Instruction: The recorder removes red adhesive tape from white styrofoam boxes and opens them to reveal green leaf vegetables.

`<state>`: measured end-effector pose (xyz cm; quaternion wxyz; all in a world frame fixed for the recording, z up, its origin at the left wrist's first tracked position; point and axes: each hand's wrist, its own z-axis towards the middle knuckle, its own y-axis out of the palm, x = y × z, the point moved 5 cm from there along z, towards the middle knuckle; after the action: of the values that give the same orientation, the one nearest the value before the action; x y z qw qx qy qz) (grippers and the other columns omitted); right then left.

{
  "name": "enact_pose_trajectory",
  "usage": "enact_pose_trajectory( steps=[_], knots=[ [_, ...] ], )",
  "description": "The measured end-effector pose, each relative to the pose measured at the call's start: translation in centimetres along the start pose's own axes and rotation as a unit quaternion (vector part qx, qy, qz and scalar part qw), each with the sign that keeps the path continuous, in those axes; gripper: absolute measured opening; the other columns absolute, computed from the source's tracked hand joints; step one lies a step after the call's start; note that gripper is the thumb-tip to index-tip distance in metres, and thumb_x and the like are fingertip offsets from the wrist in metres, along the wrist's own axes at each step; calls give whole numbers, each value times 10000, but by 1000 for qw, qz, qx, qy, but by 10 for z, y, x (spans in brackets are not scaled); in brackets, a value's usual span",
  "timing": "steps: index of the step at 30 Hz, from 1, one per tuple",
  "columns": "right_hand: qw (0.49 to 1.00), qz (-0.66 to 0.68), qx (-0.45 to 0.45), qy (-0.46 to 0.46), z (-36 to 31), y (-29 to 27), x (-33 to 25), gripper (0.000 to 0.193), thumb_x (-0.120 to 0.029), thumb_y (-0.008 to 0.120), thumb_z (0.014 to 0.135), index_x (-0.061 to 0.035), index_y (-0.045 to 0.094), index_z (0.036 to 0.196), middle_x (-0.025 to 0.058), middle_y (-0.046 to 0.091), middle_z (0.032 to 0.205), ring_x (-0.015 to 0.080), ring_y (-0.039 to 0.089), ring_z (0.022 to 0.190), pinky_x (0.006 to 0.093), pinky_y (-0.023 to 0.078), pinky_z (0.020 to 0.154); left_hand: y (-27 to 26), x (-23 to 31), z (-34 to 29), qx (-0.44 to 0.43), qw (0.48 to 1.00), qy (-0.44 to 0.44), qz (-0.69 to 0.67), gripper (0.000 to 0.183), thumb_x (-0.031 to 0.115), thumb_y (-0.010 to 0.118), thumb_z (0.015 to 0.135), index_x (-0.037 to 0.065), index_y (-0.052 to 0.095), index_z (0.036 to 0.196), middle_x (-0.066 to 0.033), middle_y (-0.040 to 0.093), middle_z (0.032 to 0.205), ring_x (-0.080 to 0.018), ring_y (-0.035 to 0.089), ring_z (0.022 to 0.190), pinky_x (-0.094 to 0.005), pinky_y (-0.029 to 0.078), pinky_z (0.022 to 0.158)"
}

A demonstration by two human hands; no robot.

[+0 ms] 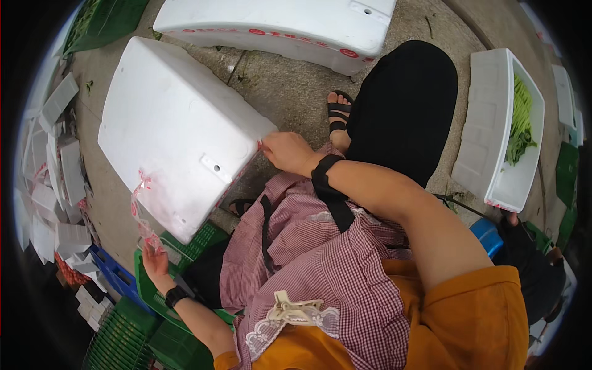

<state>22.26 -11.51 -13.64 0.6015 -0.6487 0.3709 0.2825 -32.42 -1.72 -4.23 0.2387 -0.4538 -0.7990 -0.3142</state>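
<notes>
Red-printed tape (147,231) in left hand (155,264), near foam box (172,123)

White foam box (169,126), loose clear-and-red tape (145,229) at its left edge

A white foam box (478,117) at the right holds leafy greens (521,120); another foam box (277,21) stands on the concrete floor (283,92) at the top; upper left sits a green crate (108,28); along the blurred left rim, what look like foam pieces (73,237) lie heaped near a blue crate (120,277).
</notes>
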Motion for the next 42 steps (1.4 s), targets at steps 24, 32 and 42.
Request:
enact_pose_trajectory(
  steps=[24,32,42],
  knots=[
    [850,487,-138,142,26,9,31,205,-98,707,669,-2,642,839,29,604,708,96,550,646,213,434,568,9,-1,5,-4,999,0,42,280,196,499,861,34,552,1083,-87,558,1111,-221,496,1008,-306,397,769],
    [896,424,-101,88,24,5,32,184,-113,681,697,1,642,837,45,613,709,106,574,653,224,450,581,22,-9,3,87,996,37,0,288,198,506,861,29,536,1093,-96,547,1125,-227,488,1032,-320,403,802],
    [924,371,-55,73,14,3,19,163,-161,623,731,-11,619,794,61,600,646,122,574,615,264,447,587,10,-6,8,49,998,31,19,301,209,488,871,14,522,1098,-112,541,1130,-243,473,1069,-336,398,852]
  ],
)
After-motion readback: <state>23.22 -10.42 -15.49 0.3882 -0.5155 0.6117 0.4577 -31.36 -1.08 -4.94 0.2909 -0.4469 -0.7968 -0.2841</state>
